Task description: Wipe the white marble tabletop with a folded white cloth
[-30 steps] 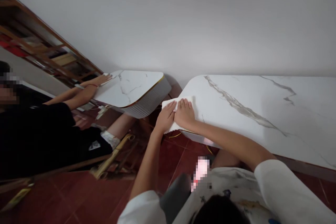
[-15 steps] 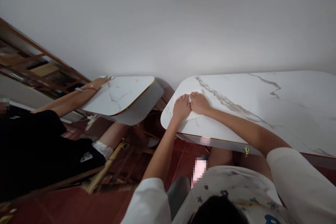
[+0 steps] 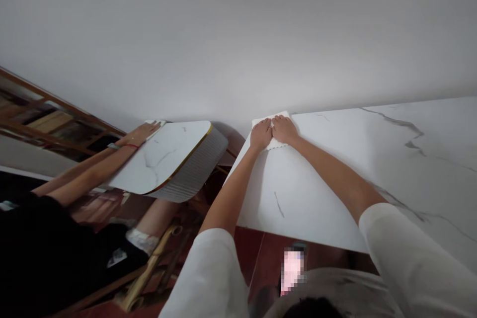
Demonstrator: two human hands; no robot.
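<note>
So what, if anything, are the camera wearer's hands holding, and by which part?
A white cloth, held down rather than visibly gripped: left hand and right hand lie palm-down, side by side, across its middle on the tabletop.

Wooden shelf (image 3: 44, 135), bamboo chair (image 3: 153, 266)

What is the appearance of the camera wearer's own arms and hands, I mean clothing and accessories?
The left sleeve and right sleeve are plain white and short, leaving both forearms bare. The left hand and right hand wear no gloves, and no ring, watch or bracelet shows.
</note>
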